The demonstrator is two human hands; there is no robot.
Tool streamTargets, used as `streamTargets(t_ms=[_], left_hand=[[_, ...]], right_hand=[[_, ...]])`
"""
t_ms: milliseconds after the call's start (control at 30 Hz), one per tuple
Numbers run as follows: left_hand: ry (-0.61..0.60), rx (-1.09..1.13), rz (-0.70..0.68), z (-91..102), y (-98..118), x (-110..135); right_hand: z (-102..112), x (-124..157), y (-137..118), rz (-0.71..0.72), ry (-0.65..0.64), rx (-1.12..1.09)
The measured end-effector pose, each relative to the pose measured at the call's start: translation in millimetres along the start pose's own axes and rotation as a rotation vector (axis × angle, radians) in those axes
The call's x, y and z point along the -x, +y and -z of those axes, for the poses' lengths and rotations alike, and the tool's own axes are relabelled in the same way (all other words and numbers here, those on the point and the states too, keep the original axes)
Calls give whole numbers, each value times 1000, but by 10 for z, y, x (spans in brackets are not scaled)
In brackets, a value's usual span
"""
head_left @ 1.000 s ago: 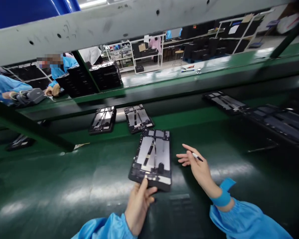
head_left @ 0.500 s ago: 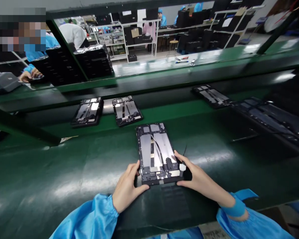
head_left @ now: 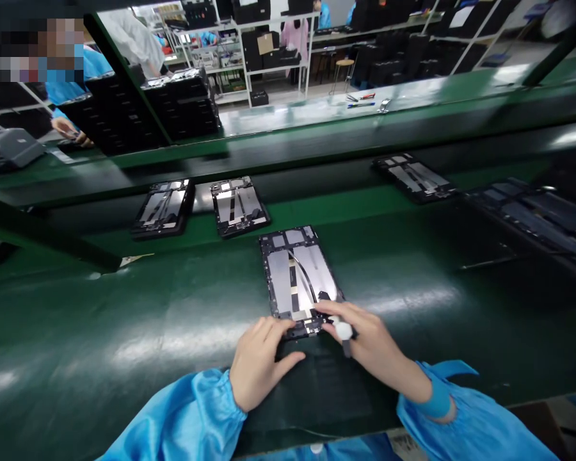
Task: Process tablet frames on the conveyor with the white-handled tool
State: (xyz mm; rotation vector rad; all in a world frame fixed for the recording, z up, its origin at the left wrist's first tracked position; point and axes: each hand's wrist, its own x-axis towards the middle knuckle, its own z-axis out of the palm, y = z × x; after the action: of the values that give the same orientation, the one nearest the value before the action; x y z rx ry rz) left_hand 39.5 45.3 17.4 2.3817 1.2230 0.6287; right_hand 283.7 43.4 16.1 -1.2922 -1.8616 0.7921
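Observation:
An opened tablet (head_left: 279, 285) lies on the green bench, its inner side up, with silver plates, a dark ribbon strip and a curved black cable. Over its lower left corner rest the fingers of my left hand (head_left: 262, 358), spread, with the thumb apart below the near edge. My right hand (head_left: 369, 339) is closed, its index finger and thumb at the connector area on the tablet's lower right. In its fingers sits a small white-and-dark tool (head_left: 344, 330); its exact kind I cannot make out. My right fingers hide part of the lower edge.
Two opened tablets, one on the left (head_left: 163, 208) and one beside it (head_left: 240, 205), lie beyond mine. Another tablet (head_left: 415, 176) lies back right, near a larger dark unit (head_left: 532, 218). A green post (head_left: 52, 234) stands left. Behind rises a shelf with black tray stacks (head_left: 182, 105).
My right hand has moved from the tablet's right side onto its lower right part. My left fingers have shifted from the left edge onto the lower left corner.

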Motion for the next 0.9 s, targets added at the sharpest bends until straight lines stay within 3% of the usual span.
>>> streamTargets(t_ms=[133, 267, 433, 900], left_hand=[[32, 60, -44, -56, 27, -78], [82, 208, 8, -32, -26, -98], [90, 236, 84, -44, -51, -82], [83, 206, 18, -40, -112, -74]], right_hand=[[-249, -232, -128, 106, -167, -96], [-354, -280, -156, 74, -119, -121], [-372, -229, -185, 93, -42, -131], [-346, -237, -173, 98, -71, -160]])
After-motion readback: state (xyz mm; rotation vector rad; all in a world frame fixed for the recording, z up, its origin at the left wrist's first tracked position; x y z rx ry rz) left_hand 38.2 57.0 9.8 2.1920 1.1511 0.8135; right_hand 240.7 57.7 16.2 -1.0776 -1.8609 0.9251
